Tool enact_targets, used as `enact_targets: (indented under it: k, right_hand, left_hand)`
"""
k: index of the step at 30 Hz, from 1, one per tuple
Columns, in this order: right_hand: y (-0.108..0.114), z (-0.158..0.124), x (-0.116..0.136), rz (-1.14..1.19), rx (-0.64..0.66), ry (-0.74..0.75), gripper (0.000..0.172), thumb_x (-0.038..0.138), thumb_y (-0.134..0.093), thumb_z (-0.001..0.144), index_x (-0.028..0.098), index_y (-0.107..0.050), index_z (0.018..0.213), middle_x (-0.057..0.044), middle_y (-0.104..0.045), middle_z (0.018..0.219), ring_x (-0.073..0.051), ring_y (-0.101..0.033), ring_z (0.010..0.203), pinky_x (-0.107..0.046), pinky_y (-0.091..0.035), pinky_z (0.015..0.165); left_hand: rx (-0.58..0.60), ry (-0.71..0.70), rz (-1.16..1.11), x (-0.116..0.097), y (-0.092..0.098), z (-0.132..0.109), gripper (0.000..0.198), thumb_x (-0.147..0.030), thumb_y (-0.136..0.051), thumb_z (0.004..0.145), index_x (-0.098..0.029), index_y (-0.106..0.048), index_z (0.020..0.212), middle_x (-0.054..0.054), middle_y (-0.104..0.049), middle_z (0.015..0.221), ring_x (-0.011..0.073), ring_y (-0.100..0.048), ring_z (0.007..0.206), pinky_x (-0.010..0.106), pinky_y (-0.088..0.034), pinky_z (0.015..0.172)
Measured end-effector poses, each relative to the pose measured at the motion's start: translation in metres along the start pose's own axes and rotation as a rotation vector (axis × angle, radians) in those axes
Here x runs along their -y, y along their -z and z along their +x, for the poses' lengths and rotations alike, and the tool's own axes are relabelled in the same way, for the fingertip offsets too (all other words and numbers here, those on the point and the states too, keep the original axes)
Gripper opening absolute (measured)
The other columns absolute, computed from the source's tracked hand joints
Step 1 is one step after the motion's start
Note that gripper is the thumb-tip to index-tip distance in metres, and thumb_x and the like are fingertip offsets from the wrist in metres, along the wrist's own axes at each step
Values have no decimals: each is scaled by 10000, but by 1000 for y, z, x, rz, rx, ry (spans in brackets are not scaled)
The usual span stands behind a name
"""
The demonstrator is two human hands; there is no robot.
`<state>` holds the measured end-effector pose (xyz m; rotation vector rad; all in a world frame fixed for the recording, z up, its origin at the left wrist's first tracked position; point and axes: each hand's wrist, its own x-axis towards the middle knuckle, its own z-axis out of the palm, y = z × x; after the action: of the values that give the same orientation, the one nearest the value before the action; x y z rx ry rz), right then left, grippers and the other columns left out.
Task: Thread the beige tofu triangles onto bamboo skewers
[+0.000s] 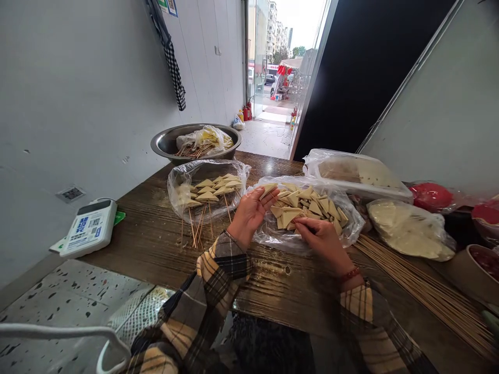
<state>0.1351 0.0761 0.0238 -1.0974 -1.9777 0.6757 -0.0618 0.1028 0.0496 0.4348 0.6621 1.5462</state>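
My left hand is palm up, holding a pale folded tofu-skin triangle between thumb and fingers. My right hand is closed in a pinch at the edge of another tofu-skin triangle, over the pile. Loose triangles fill an opened clear plastic bag beneath both hands. To the left, a second clear bag contains triangles threaded on wooden skewers, whose bare ends point toward me.
Bundled bare skewers lie along the table's right side, beside a bag of pale food. Behind stands a wrapped white tray. A metal basin with bagged skewers is at the back left, and a white box device at the left edge.
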Motion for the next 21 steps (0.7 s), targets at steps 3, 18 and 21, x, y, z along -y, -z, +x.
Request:
enact_targets:
  k: [3, 18, 21]
  right_hand:
    - [0, 0, -1, -5, -2, -6, 307, 354, -546, 861, 156, -762, 955, -39, -726, 695, -185, -664, 637, -260, -505, 565]
    - [-1, 0, 0, -4, -28, 36, 240, 303, -567, 853, 192, -763, 935, -50, -767, 915, -222, -713, 805, -312, -548, 736]
    - [0, 0, -1, -8, -19, 53, 236, 304, -566, 858, 198, -763, 933, -47, -767, 924, -229, -714, 825, -324, -547, 752]
  left_hand:
    - [-4, 1, 4, 0, -1, -1, 55, -111, -546, 847, -118, -581, 805, 121, -727, 904, 205, -709, 863, 392, -520, 931]
    - [39, -8, 39, 2, 1, -1, 154, -100, -584, 819, -131, -563, 969, 103, -718, 891, 210, -712, 854, 388, -521, 909]
    - [40, -28, 80, 2, 0, -2, 218, -100, -588, 816, -138, -550, 1028, 102, -720, 871, 211, -715, 844, 375, -522, 884]
